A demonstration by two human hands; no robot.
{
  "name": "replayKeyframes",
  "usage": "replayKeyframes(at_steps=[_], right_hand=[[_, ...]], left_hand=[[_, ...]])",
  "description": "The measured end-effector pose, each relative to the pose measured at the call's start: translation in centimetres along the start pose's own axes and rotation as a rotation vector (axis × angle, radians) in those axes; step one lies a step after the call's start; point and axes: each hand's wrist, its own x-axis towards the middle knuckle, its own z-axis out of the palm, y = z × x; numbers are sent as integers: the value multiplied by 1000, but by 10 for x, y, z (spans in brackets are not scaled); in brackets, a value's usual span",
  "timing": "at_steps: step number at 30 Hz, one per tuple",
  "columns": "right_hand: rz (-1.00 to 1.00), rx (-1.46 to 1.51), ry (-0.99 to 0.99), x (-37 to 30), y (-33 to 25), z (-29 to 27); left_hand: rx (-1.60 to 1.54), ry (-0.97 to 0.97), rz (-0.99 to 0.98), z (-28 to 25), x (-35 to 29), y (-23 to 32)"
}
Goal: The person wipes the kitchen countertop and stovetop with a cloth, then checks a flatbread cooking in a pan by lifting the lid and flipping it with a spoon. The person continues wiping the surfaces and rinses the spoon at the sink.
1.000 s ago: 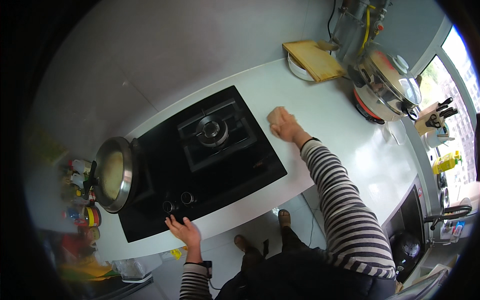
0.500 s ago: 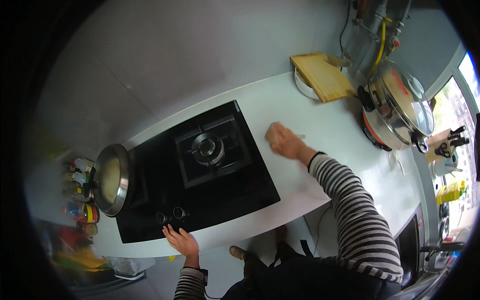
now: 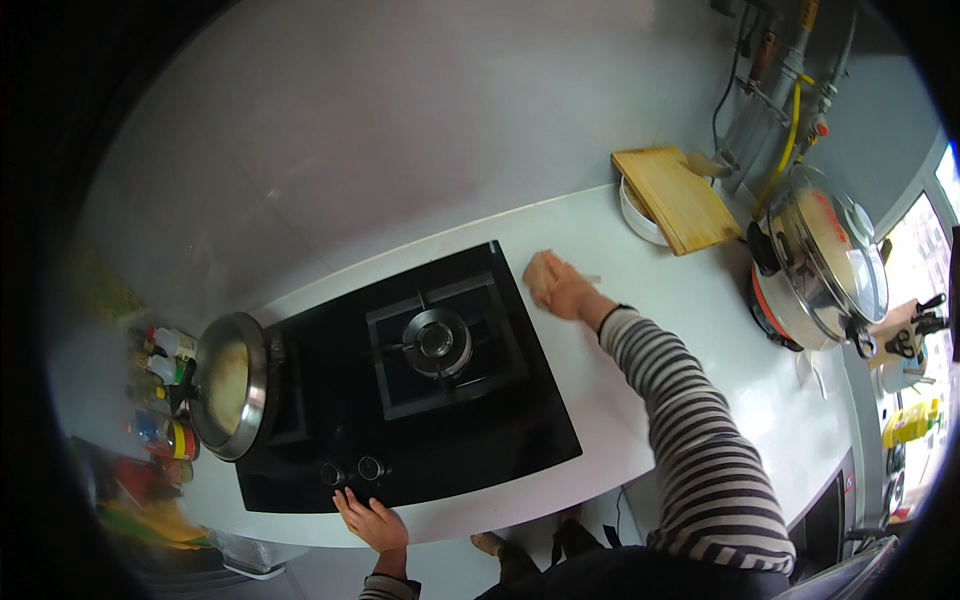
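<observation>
We look down from the person's head through the left wide fisheye lens, facing forward and steeply downward over a black rectangular glass gas hob and a smooth white counter, with a glossy grey wall filling the top. Our view sits near enough that a black-and-white striped right sleeve looms large from below, yet wide enough to reach a bright pale-framed window at right; the counter runs aslant, and straight edges bend toward our dark round rim.
</observation>
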Motion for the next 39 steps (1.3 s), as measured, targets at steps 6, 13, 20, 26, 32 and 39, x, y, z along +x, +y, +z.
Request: replayKeyframes(at_steps=[6,13,20,26,32,39], right_hand=[[360,-16,-45,-44,61,-24],[126,29,-105,19,21,4],[458,-186,-161,29,54,-36],[14,-106,25,80,33,20],[300,-465,88,95,101,4],[9,-145,233,111,53,37]], left_hand=[[64,-6,38,-1,2,2],[93,2,-1,2,0,1],[127,11,-34,4,1,2],[95,-26,-35,0,2,4],[62,255,267,-7,5,7],[155,64,71,-1,5,2]])
